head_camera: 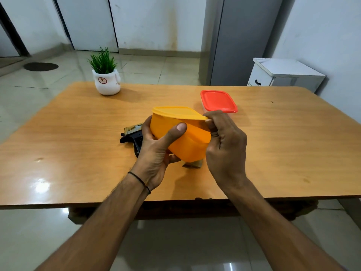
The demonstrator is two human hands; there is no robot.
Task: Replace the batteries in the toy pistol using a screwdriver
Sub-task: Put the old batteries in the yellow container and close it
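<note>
**Orange tub (187, 145) in both hands, toy pistol (132, 134) parked on the table**

Wood-look table (283, 143) takes up most of the shot. On the floor behind it, far right, there's a tall grey unit (240, 42) with a small white cabinet (283, 73) next to it.

The orange tub is held up off the table, tilted. The left hand (156, 153) is wrapped round its left side, thumb laid across the near wall and fingers curled in behind. The right hand (224, 145) has its fingers curled and is pinching the right corner of the yellow lid (175, 112). That corner is peeled up off the rim; the rest of the lid looks seated.

Just behind the right hand sits a red-lidded box (217, 100), lid on. The potted plant (107, 81) in its white pot is at the far left of the table.

The toy pistol lies flat on the table just left of the left hand, partly hidden by it, black with a goldish top. A small brownish scrap (193, 164) pokes out under the tub, can't tell what it is. There's a thin black band (139, 179) on the left wrist.
</note>
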